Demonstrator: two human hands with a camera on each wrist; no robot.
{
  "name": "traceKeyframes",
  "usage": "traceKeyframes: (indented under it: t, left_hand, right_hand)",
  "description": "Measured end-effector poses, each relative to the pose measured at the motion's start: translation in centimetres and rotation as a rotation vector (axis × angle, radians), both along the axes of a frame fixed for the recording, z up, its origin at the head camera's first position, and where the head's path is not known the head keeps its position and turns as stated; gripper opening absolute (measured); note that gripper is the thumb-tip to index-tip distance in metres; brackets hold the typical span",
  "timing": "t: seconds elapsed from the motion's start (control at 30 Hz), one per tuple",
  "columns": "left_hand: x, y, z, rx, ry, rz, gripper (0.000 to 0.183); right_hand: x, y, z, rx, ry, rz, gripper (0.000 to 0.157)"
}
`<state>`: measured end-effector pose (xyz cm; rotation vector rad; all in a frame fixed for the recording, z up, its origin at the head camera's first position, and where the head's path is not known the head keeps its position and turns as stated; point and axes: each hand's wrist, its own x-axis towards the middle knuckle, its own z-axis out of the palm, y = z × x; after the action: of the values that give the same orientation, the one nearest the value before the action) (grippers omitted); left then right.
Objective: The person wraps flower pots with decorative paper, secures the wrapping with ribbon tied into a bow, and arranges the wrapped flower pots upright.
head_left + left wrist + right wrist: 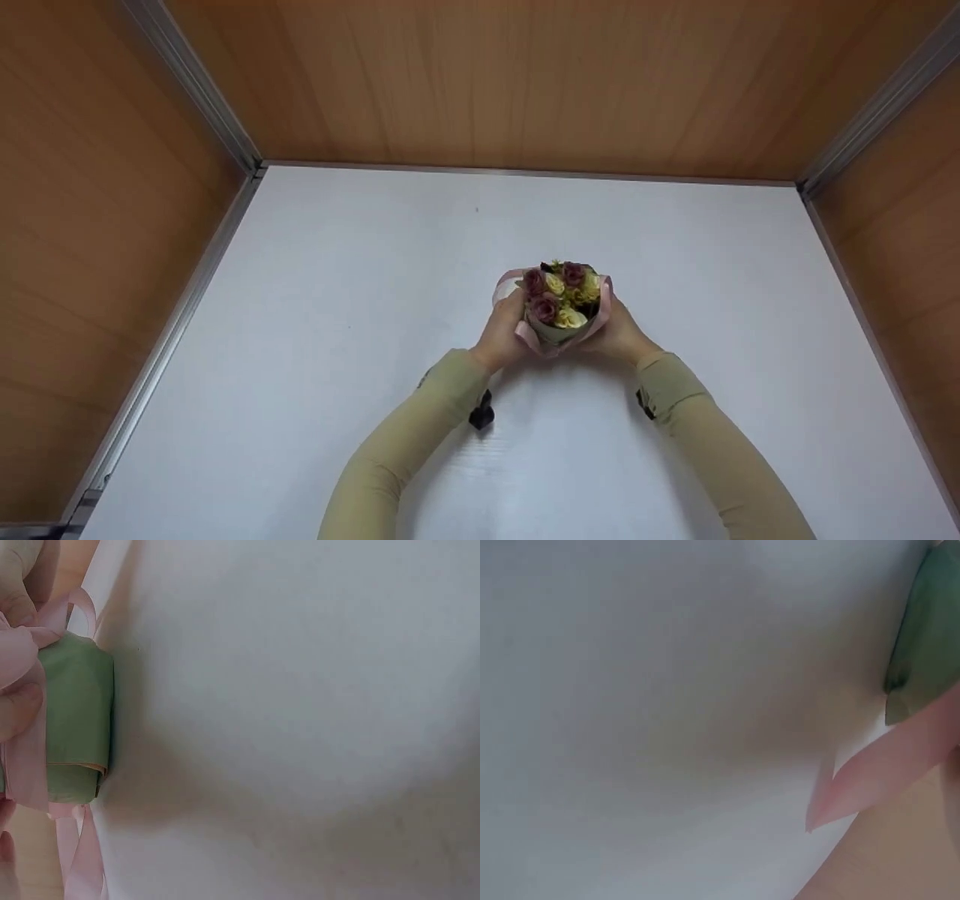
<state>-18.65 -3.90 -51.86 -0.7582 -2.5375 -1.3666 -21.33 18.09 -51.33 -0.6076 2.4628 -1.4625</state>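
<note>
A small bouquet (566,296) of dark-pink and pale-yellow roses stands roughly upright over the middle of the table. Both hands hold it: my left hand (502,330) grips its left side, and my right hand (619,334) grips the right side. In the left wrist view, fingers (19,712) press on a pink ribbon (26,757) tied around the green wrapping (79,705). A loose ribbon end (881,772) hangs by the green base in the right wrist view. Whether the base touches the table cannot be told. Most of the right fingers are hidden.
Beneath lies a white tabletop (375,262). Wood-grain panels stand at the back (487,82), left (97,247) and right (900,240), edged with metal rails. A small black object (482,411) shows by the left sleeve cuff.
</note>
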Motion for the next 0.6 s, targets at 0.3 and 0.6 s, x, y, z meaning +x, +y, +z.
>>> traceKeyframes:
  t: [0.3,0.6]
  left_hand:
    - [-0.65,-0.08,0.39,-0.002,-0.160,0.038,0.050]
    - [-0.67,0.24,0.05,0.013,-0.131,0.050,0.042]
  right_hand:
    - [-0.90,0.36,-0.01,-0.023,-0.215,-0.017,0.112]
    - [-0.93,0.57,-0.25,-0.055,-0.270,0.007,0.112]
